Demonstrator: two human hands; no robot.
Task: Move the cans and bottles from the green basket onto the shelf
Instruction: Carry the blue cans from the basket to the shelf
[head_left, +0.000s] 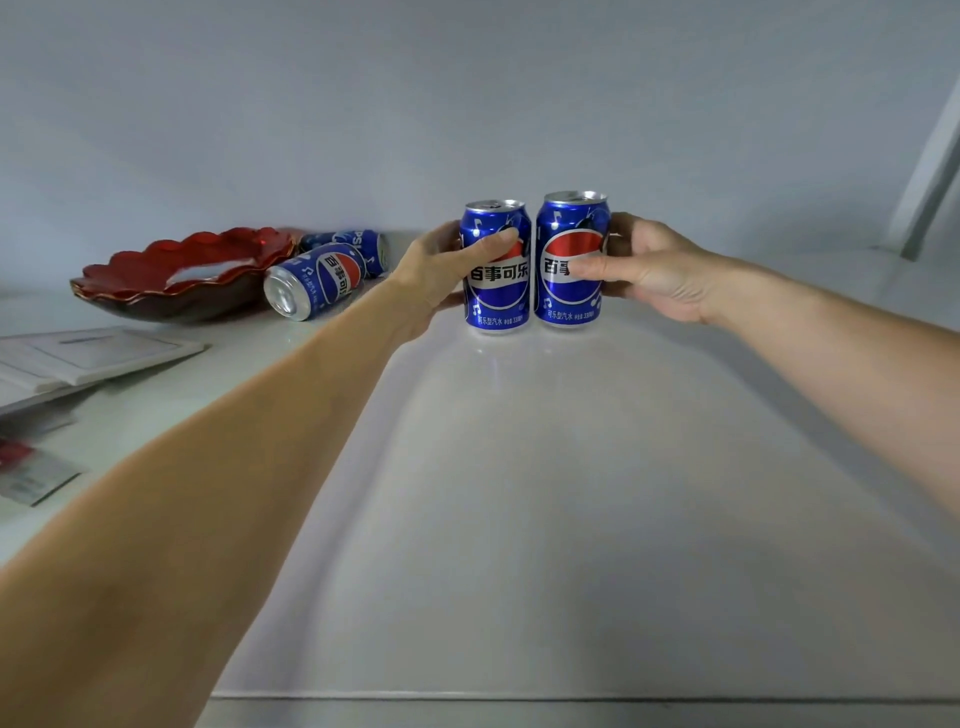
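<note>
Two blue Pepsi cans stand upright side by side at the back of the white shelf (519, 519). My left hand (441, 265) grips the left can (500, 296), thumb across its front. My right hand (649, 267) grips the right can (569, 296), thumb on its label. Both cans rest with their bottoms on the shelf surface. Two more Pepsi cans lie on their sides to the left: one nearer (311, 280), one behind it (353, 247). The green basket is out of view.
A red scalloped bowl (182, 275) sits at the back left beside the lying cans. White booklets or papers (88, 358) lie at the left edge, with a small card (36, 483) in front. The shelf's front edge (571, 696) runs along the bottom.
</note>
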